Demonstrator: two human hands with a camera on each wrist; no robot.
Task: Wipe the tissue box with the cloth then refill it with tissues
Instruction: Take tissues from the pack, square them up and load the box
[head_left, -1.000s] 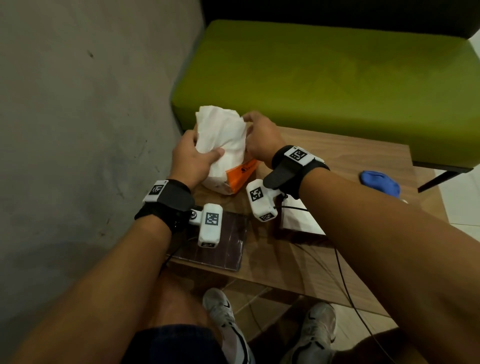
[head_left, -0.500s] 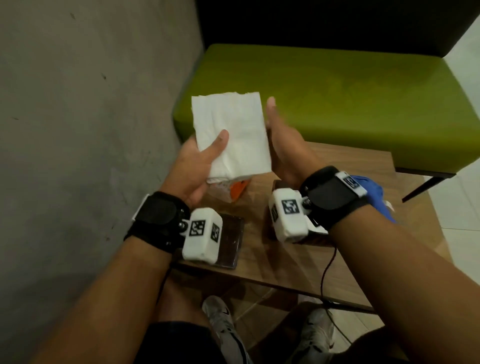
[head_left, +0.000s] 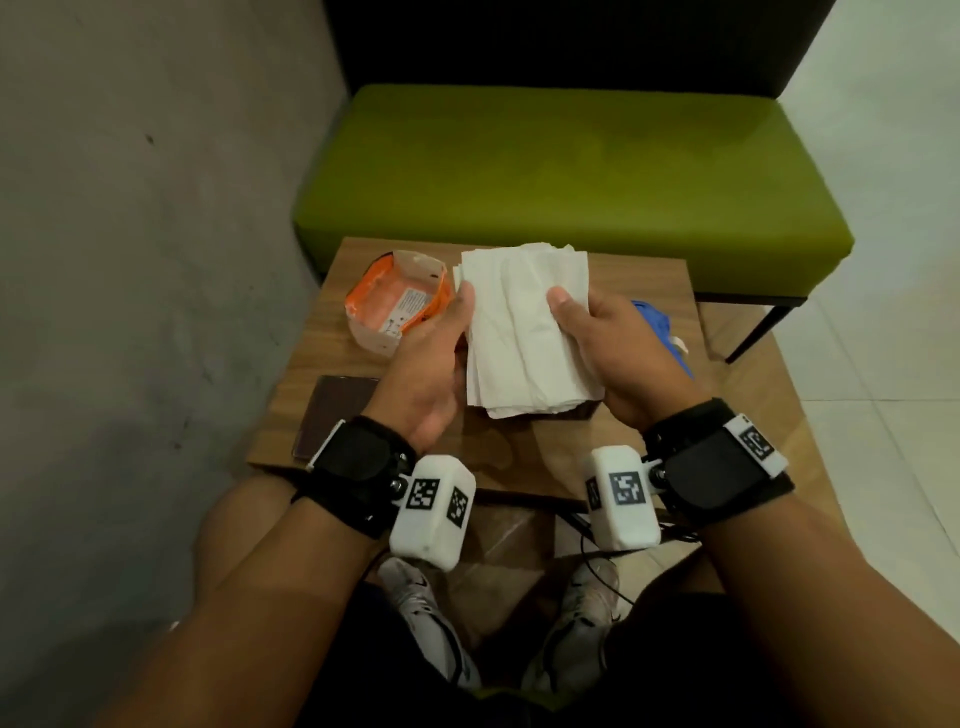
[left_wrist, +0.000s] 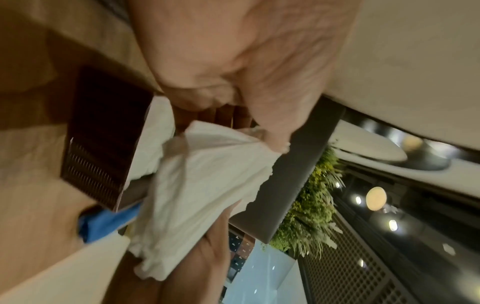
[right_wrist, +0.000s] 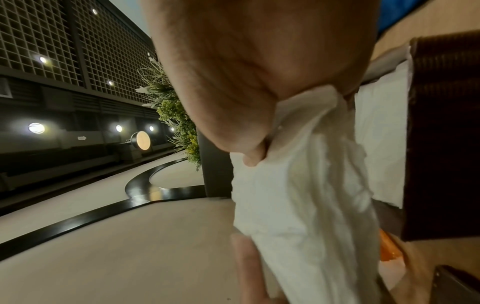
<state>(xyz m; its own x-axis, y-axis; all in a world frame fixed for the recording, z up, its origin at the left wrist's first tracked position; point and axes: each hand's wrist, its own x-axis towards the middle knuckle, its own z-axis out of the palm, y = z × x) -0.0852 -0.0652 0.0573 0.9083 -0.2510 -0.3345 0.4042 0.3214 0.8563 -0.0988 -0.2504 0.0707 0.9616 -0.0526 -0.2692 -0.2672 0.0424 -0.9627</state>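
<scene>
Both hands hold a flat stack of white tissues (head_left: 524, 332) just above the table. My left hand (head_left: 441, 338) grips its left edge with the thumb on top, and my right hand (head_left: 587, 327) grips the right edge the same way. In the wrist views the tissues (left_wrist: 202, 185) (right_wrist: 298, 195) hang over the dark brown tissue box (left_wrist: 103, 133) (right_wrist: 446, 123), which has some white tissue inside. In the head view the stack hides most of the box. The blue cloth (head_left: 660, 322) lies on the table behind my right hand.
An opened orange and white tissue pack (head_left: 397, 306) lies at the table's back left. A dark flat panel (head_left: 337, 410) lies at the front left. The small wooden table (head_left: 519, 467) stands against a green bench (head_left: 571, 182), with a grey wall on the left.
The tissue stack has come out of the orange pack, was raised in my left hand, and is now held flat by both hands over the box. The pack lies on the table.
</scene>
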